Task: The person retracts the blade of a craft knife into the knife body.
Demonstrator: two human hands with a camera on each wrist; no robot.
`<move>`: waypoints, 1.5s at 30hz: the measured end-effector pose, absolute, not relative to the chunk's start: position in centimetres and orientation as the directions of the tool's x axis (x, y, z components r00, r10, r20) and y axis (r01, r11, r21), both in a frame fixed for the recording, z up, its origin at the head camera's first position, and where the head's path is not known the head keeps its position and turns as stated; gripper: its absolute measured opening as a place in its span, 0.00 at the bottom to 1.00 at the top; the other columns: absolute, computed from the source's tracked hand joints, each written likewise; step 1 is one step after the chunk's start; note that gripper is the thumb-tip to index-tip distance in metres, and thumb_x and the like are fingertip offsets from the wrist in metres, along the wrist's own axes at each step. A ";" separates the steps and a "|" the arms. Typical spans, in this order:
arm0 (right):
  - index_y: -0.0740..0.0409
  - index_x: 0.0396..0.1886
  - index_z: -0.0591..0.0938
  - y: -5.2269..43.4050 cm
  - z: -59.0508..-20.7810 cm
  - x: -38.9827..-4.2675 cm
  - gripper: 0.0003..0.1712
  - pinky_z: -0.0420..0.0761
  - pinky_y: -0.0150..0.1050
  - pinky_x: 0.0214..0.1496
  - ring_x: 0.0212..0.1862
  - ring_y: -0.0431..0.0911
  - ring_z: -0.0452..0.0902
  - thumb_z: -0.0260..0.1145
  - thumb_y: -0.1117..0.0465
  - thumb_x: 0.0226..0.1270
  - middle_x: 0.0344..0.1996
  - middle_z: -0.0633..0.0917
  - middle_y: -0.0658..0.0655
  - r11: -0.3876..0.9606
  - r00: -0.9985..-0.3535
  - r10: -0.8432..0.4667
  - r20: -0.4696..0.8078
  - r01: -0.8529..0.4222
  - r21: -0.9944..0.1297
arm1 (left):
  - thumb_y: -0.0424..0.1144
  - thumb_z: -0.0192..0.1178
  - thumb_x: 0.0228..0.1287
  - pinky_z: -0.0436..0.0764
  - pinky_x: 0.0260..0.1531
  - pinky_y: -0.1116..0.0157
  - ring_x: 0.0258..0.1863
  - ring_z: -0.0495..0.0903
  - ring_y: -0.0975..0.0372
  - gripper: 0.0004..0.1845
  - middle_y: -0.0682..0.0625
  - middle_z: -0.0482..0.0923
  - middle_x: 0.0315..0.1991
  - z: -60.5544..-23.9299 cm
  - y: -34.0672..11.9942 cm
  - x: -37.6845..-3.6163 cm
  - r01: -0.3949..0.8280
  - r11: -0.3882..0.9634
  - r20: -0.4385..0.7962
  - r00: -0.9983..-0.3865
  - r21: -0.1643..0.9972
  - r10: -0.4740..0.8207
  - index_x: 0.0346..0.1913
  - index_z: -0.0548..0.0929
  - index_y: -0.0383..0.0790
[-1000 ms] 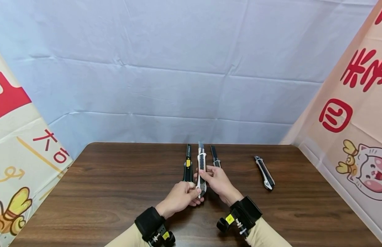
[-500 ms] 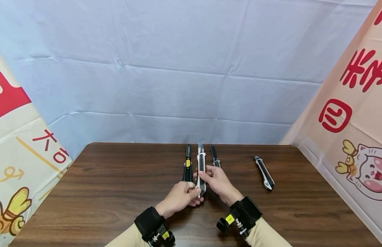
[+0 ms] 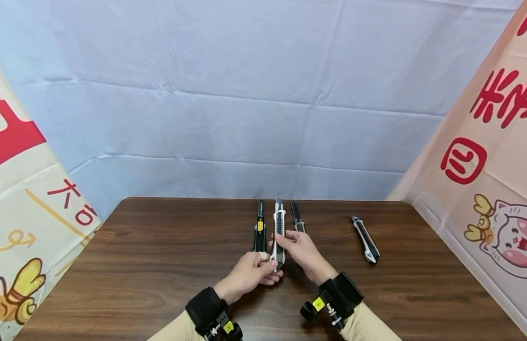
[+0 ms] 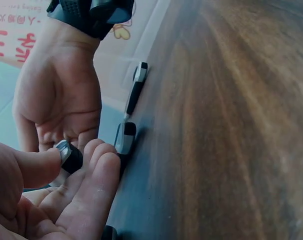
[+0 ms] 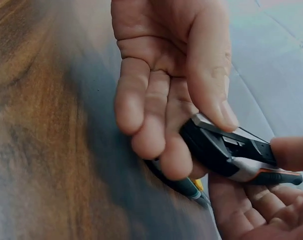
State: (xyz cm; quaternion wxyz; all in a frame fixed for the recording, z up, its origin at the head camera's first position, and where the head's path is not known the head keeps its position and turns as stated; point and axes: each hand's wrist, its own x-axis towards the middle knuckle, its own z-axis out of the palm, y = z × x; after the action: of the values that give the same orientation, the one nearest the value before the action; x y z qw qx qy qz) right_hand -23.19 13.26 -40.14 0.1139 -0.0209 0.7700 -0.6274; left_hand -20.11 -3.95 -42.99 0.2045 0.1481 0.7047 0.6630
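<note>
Near the far edge of the bench [image 3: 161,246], a white-and-black snap-off utility knife [image 3: 279,223] is lifted off the surface between two hands. The left hand [image 3: 248,277] pinches its butt end between thumb and fingers; the right hand [image 3: 305,253] has its thumb on the body and fingers beneath, the remaining ones bent loosely. The blade points away from the person, and this two-point hold probably steadies the handle while keeping all fingertips behind the cutting end.

Just left of it lies a dark green-black cutter with a yellow slider [image 3: 260,232]; just right, a dark-bladed cutter [image 3: 296,219] is partly covered by the right hand. Both point the same way, perhaps to keep their tips off the wrists. A fourth white-and-black cutter [image 3: 366,240] lies slanted, well apart on the right.

In the head view, the raised blade overlaps the far edge. Sideways room beside the held knife looks tight, with neighbours on both sides; the broadest stretch of wood runs left, and there is more towards the person.
</note>
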 end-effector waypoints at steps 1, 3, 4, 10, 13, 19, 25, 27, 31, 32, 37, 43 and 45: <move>0.66 0.55 0.80 13.2 -40.3 -23.2 0.22 0.82 0.36 0.46 0.41 0.41 0.82 0.59 0.53 0.73 0.46 0.87 0.64 0.215 -0.974 -0.165 -0.154 0.117 -0.970 | 0.36 0.51 0.75 0.87 0.41 0.62 0.38 0.87 0.55 0.16 0.33 0.85 0.41 -43.0 -3.9 -20.1 -0.062 0.075 -0.090 -0.875 0.995 0.476 0.50 0.79 0.23; 0.66 0.52 0.81 13.2 -40.5 -23.2 0.21 0.82 0.35 0.45 0.39 0.40 0.82 0.59 0.52 0.73 0.45 0.87 0.63 0.218 -0.975 -0.155 -0.158 0.122 -0.968 | 0.36 0.51 0.75 0.87 0.41 0.63 0.37 0.87 0.56 0.16 0.34 0.85 0.41 -42.9 -3.9 -20.0 -0.063 0.076 -0.092 -0.878 0.995 0.469 0.50 0.79 0.23; 0.66 0.52 0.81 13.2 -40.5 -23.2 0.21 0.82 0.35 0.46 0.39 0.40 0.82 0.59 0.52 0.74 0.45 0.87 0.64 0.216 -0.975 -0.159 -0.157 0.121 -0.969 | 0.36 0.51 0.75 0.87 0.40 0.63 0.37 0.87 0.56 0.16 0.34 0.85 0.41 -42.9 -3.9 -20.0 -0.064 0.080 -0.094 -0.880 0.995 0.466 0.50 0.79 0.23; 0.67 0.54 0.79 13.3 -40.7 -23.0 0.21 0.82 0.36 0.47 0.41 0.41 0.83 0.57 0.54 0.75 0.45 0.87 0.65 0.225 -0.976 -0.177 -0.131 0.090 -0.970 | 0.37 0.52 0.74 0.88 0.37 0.64 0.35 0.88 0.55 0.15 0.35 0.86 0.37 -42.8 -3.7 -20.0 -0.061 0.117 -0.108 -0.886 0.991 0.451 0.44 0.81 0.25; 0.67 0.55 0.79 13.3 -40.7 -23.0 0.21 0.82 0.36 0.48 0.42 0.42 0.83 0.57 0.54 0.75 0.45 0.87 0.66 0.229 -0.976 -0.182 -0.121 0.078 -0.970 | 0.36 0.52 0.74 0.88 0.36 0.63 0.34 0.88 0.54 0.14 0.36 0.86 0.36 -42.8 -3.6 -20.1 -0.048 0.135 -0.105 -0.887 0.990 0.450 0.44 0.81 0.25; 0.68 0.57 0.77 13.2 -40.7 -22.9 0.21 0.82 0.35 0.48 0.45 0.43 0.84 0.58 0.57 0.74 0.47 0.86 0.68 0.227 -0.976 -0.184 -0.113 0.070 -0.971 | 0.36 0.52 0.73 0.88 0.35 0.61 0.33 0.88 0.53 0.15 0.35 0.86 0.35 -43.0 -3.6 -20.2 -0.034 0.142 -0.094 -0.892 0.989 0.443 0.45 0.81 0.24; 0.68 0.59 0.76 13.2 -40.6 -22.8 0.21 0.81 0.34 0.47 0.46 0.43 0.83 0.57 0.58 0.75 0.48 0.86 0.68 0.234 -0.975 -0.196 -0.109 0.062 -0.970 | 0.36 0.53 0.73 0.88 0.34 0.61 0.32 0.87 0.55 0.14 0.35 0.86 0.34 -43.1 -3.5 -20.3 -0.036 0.138 -0.094 -0.892 0.990 0.441 0.45 0.80 0.24; 0.69 0.60 0.75 13.3 -40.6 -22.9 0.21 0.80 0.34 0.48 0.47 0.43 0.83 0.57 0.59 0.75 0.49 0.85 0.68 0.236 -0.971 -0.212 -0.108 0.057 -0.970 | 0.36 0.53 0.73 0.88 0.34 0.62 0.32 0.87 0.56 0.14 0.35 0.86 0.34 -43.0 -3.6 -20.3 -0.038 0.136 -0.095 -0.891 0.990 0.444 0.45 0.80 0.24; 0.70 0.61 0.74 13.4 -40.6 -22.9 0.22 0.81 0.36 0.51 0.52 0.47 0.82 0.56 0.59 0.75 0.52 0.84 0.68 0.224 -0.962 -0.255 -0.102 0.043 -0.974 | 0.36 0.52 0.74 0.88 0.35 0.61 0.33 0.87 0.55 0.15 0.35 0.86 0.34 -42.8 -3.7 -20.3 -0.047 0.129 -0.100 -0.890 0.991 0.446 0.46 0.80 0.24; 0.70 0.61 0.74 13.4 -40.6 -22.9 0.22 0.81 0.37 0.52 0.53 0.48 0.81 0.56 0.59 0.75 0.52 0.84 0.68 0.223 -0.960 -0.263 -0.097 0.038 -0.974 | 0.36 0.52 0.74 0.88 0.35 0.61 0.33 0.87 0.55 0.15 0.35 0.86 0.35 -42.8 -3.8 -20.3 -0.048 0.128 -0.100 -0.889 0.991 0.447 0.46 0.80 0.24; 0.72 0.62 0.72 13.5 -40.6 -22.8 0.23 0.80 0.39 0.56 0.56 0.53 0.80 0.56 0.60 0.75 0.53 0.83 0.69 0.207 -0.954 -0.289 -0.082 0.021 -0.978 | 0.37 0.52 0.74 0.88 0.35 0.62 0.32 0.87 0.58 0.15 0.37 0.86 0.34 -42.8 -3.9 -20.4 -0.058 0.136 -0.114 -0.885 0.989 0.452 0.45 0.81 0.24; 0.71 0.65 0.69 13.6 -40.5 -22.7 0.25 0.78 0.42 0.62 0.60 0.56 0.77 0.56 0.61 0.75 0.57 0.80 0.71 0.184 -0.943 -0.325 -0.067 0.006 -0.983 | 0.37 0.52 0.74 0.87 0.35 0.63 0.31 0.87 0.60 0.15 0.40 0.87 0.34 -42.9 -3.9 -20.6 -0.075 0.130 -0.126 -0.886 0.989 0.447 0.42 0.81 0.25; 0.71 0.65 0.69 13.5 -40.5 -22.7 0.25 0.78 0.43 0.62 0.61 0.56 0.77 0.56 0.60 0.75 0.57 0.80 0.71 0.181 -0.942 -0.328 -0.065 0.005 -0.983 | 0.38 0.52 0.74 0.87 0.35 0.63 0.32 0.87 0.59 0.15 0.39 0.86 0.34 -43.0 -4.0 -20.6 -0.076 0.127 -0.125 -0.885 0.989 0.449 0.42 0.81 0.25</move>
State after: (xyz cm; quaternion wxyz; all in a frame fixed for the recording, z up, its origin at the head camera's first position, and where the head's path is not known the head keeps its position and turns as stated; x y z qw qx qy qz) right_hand -22.75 13.55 -40.48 0.1321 -0.1068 0.7571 -0.6308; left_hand -20.62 -3.96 -42.97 0.2023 0.1291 0.7230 0.6478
